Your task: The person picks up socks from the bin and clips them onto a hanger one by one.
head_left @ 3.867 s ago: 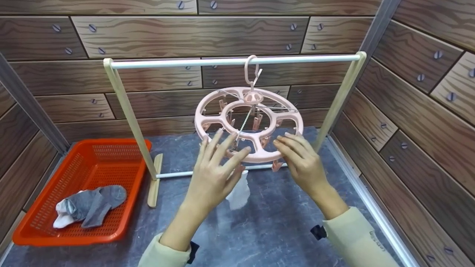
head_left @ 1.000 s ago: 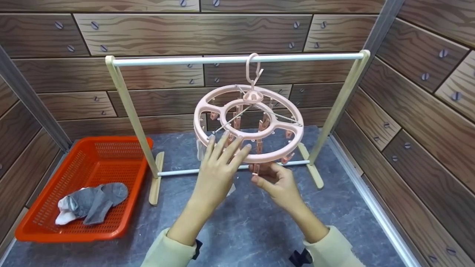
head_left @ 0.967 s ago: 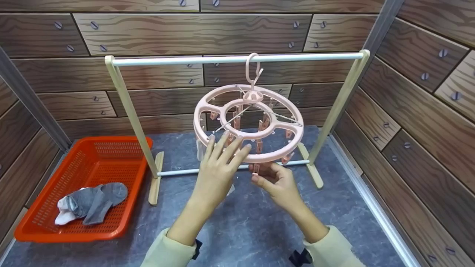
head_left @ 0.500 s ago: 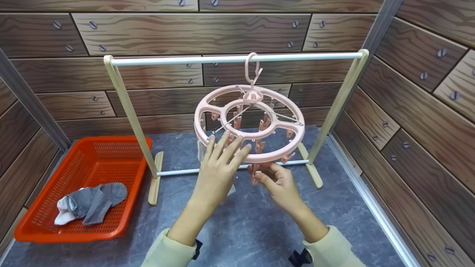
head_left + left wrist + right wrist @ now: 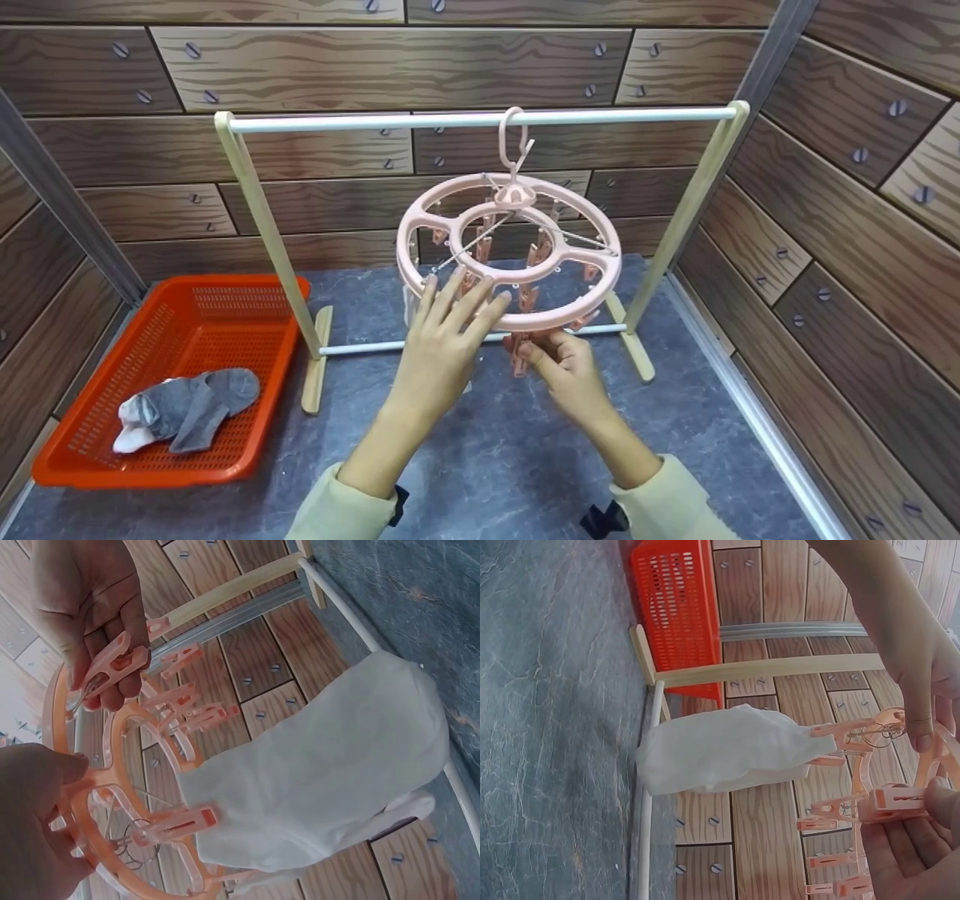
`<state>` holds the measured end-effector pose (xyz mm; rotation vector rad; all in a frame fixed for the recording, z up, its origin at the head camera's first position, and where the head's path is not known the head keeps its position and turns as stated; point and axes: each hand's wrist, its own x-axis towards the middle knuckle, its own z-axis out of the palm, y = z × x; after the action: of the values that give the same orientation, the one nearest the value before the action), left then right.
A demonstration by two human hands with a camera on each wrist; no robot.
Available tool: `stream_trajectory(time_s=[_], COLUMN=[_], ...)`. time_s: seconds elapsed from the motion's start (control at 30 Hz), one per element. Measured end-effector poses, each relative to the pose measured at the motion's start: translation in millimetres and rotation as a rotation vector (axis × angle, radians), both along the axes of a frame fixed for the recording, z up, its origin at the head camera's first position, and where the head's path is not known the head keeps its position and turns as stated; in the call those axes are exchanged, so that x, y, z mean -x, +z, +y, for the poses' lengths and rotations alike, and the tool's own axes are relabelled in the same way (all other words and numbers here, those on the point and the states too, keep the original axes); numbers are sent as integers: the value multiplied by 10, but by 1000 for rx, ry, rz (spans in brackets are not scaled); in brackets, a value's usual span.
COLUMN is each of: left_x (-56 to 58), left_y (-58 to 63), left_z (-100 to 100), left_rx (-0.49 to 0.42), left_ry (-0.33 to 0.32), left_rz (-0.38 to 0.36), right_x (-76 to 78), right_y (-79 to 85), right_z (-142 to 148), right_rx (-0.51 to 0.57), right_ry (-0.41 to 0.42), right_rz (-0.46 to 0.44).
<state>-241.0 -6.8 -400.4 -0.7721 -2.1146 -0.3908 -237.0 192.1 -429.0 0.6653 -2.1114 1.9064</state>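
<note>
A pink round clip hanger (image 5: 540,322) hangs by its hook, with several clothespins under its rings. My left hand (image 5: 442,341) holds the front left of the outer ring, its thumb below the rim in the right wrist view. Under the front rim, my right hand (image 5: 566,367) pinches a pink clothespin (image 5: 519,360) between thumb and fingers; nothing shows in that clothespin's jaws. A white sock (image 5: 322,765) hangs from another clothespin (image 5: 176,825) close to my left hand. In the head view the left hand mostly hides this sock.
The hanger's hook is over the white bar (image 5: 337,122) of a wooden-legged rack (image 5: 259,217). To the left stands an orange basket (image 5: 274,382) with grey socks (image 5: 195,405) and a white one (image 5: 133,439) inside. Wood-patterned walls enclose the grey floor (image 5: 510,465).
Since the oldest frame, the ring has turned and my right hand has moved from its right rim to a clothespin beneath. Over the last second, right thumb and clothespin have shifted slightly.
</note>
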Motion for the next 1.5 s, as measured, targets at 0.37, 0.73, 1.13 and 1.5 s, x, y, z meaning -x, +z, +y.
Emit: stream_trajectory(time_s=[0.37, 0.73, 1.13, 1.5], left_x=[-57, -223, -204, -252], left_y=[-22, -87, -595, -926], left_z=[-64, -683, -1866, -2687], left_rx=[-78, -185, -254, -308], left_ry=[-23, 64, 336, 560], left_rz=[50, -23, -142, -491], right_x=[10, 14, 15, 42], right_y=[9, 21, 32, 12], right_z=[-5, 8, -9, 16], right_rx=[28, 42, 49, 32], right_ry=[2, -8, 1, 8], right_rz=[-4, -30, -41, 42])
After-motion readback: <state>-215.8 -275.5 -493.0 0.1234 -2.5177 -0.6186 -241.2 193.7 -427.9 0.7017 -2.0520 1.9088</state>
